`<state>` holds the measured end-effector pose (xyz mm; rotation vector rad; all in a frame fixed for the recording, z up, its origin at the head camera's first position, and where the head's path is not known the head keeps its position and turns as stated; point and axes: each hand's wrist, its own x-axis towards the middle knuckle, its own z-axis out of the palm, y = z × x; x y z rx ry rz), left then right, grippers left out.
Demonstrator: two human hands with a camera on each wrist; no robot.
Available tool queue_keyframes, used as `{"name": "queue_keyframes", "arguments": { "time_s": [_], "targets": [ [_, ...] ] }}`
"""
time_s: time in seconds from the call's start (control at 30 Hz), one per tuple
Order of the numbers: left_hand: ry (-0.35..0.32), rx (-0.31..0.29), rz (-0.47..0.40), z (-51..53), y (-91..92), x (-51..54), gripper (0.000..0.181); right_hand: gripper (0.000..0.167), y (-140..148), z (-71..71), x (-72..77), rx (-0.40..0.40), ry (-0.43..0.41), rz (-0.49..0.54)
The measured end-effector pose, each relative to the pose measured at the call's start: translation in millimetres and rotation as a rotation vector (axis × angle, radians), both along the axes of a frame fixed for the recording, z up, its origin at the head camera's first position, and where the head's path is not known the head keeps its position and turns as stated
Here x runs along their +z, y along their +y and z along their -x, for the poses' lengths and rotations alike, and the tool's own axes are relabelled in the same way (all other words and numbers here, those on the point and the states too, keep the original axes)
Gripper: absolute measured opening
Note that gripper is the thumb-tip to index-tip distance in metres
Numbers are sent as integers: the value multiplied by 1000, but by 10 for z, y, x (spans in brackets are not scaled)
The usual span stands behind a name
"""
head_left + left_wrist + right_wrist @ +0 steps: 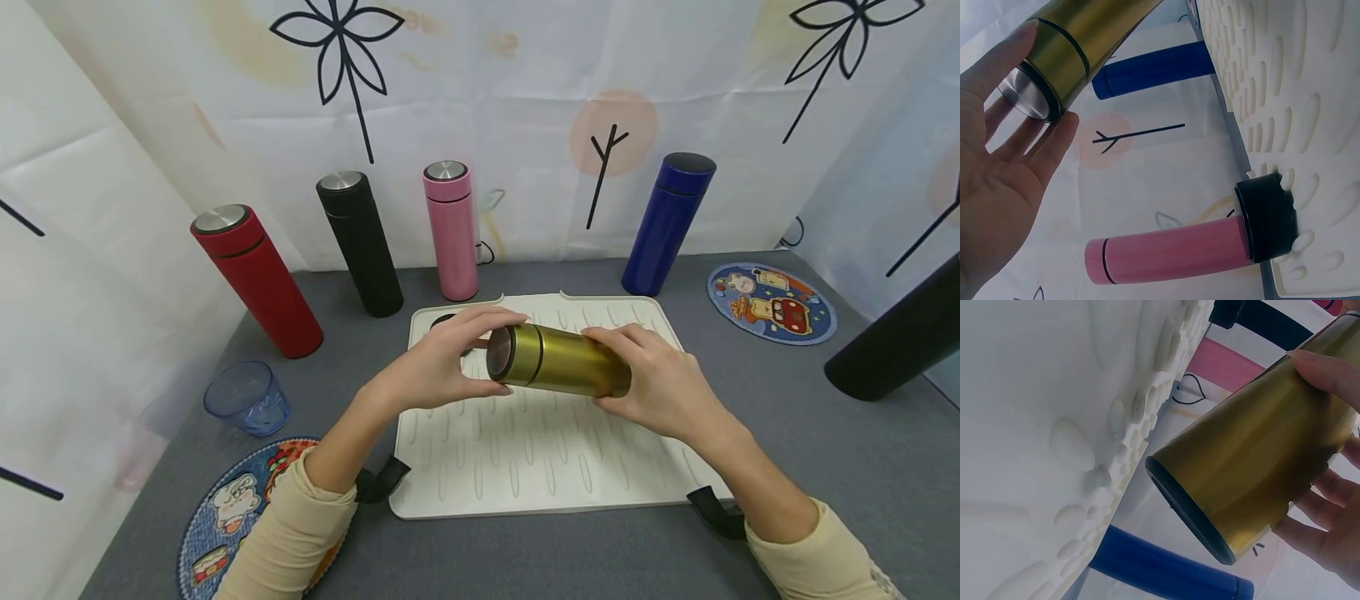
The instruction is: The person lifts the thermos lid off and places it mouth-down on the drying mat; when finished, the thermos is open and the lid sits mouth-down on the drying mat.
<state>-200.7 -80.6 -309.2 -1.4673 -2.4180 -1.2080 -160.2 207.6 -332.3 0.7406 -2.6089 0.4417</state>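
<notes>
A gold thermos bottle point(573, 358) lies tipped almost level in the air over a white ribbed tray point(517, 475). Its silver-topped cap end points left. My left hand point(446, 362) pinches that cap end between thumb and fingers, as the left wrist view shows with the cap's metal top point(1027, 94). Around the body near the base, my right hand point(656, 379) holds the bottle; the dark base point(1188, 512) shows in the right wrist view. A short black cylindrical object point(1267, 219) sits at the tray's back left corner, mostly covered by my left hand in the head view.
Behind the tray stand red point(258, 283), black point(362, 246), pink point(452, 233) and blue bottles point(667, 225). Another black bottle point(900, 333) is at the right edge. A blue glass point(247, 398) and a round patterned mat point(217, 525) lie left; a second mat point(772, 304) lies back right.
</notes>
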Motion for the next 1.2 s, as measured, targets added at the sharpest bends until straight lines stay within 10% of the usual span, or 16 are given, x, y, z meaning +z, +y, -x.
{"name": "queue_keyframes", "arguments": {
  "time_s": [0.33,0.87,1.2],
  "targets": [
    [-115,172,87,-47,-3,42,75,79,-18,-13,3,0,-1,1],
    [77,-40,51,-1,-56,47,74,79,-21,-28,-2,6,-25,-9],
    [-79,-48,-45,13,-38,9,68,79,-22,-32,3,9,-33,2]
  ]
}}
